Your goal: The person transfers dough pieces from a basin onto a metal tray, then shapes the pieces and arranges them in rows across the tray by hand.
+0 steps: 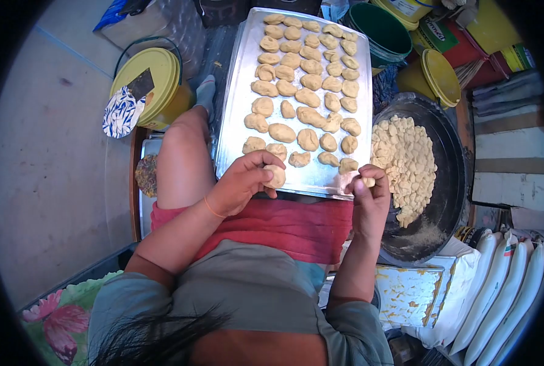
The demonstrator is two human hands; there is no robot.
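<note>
A piece of dough (275, 177) is pinched in the fingers of my left hand (243, 181), over the near left edge of a metal baking tray (235, 122). My right hand (371, 201) grips a smaller bit of dough (368, 182) at the tray's near right corner. Rows of lumpy dough pieces (307, 140) cover much of the tray, which lies across my lap. Right of it, a heap of small dough bits (404, 161) fills part of a wide black basin (449, 177).
A yellow lidded bucket (153, 76) stands at the left with a blue-and-white packet (122, 113) on it. Behind the basin are a green bucket (379, 30) and another yellow bucket (440, 76). Long white bags (497, 293) lie at the lower right beside a stained metal tray (409, 293).
</note>
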